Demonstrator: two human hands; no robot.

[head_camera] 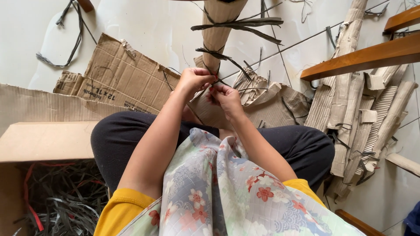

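Seated on the pale floor [144,22], legs crossed in dark trousers, floral quilted cloth [218,192] draped over the lap. Both hands up at a long wooden piece wrapped in corrugated cardboard [221,17], standing roughly upright just past the knees and running out of the top of the view. Left hand [192,81] curled against the lower end of that wrap, fingers bunched together and pinching a thin black strap [213,78] right at the cardboard. Right hand [225,98] just below and beside it, nearly touching, fingertips also pinched tight on the same strap end. Couple more black ties [238,24] already knotted higher up the wrap, loose tails sticking out to the right.

Around that: flattened brown cardboard sheets [118,74] spread on the floor to the left, crumpled ones under and behind the hands. Open carton [43,142] at lower left, stuffed with a tangle of black strapping [65,201] plus a few red bits. Off to the right, a heap of other cardboard-wrapped pieces [354,122] lying side by side, and bare varnished wooden rails [367,57] slanting across the upper right corner. Stray black strap [72,43] lying loose at top left.
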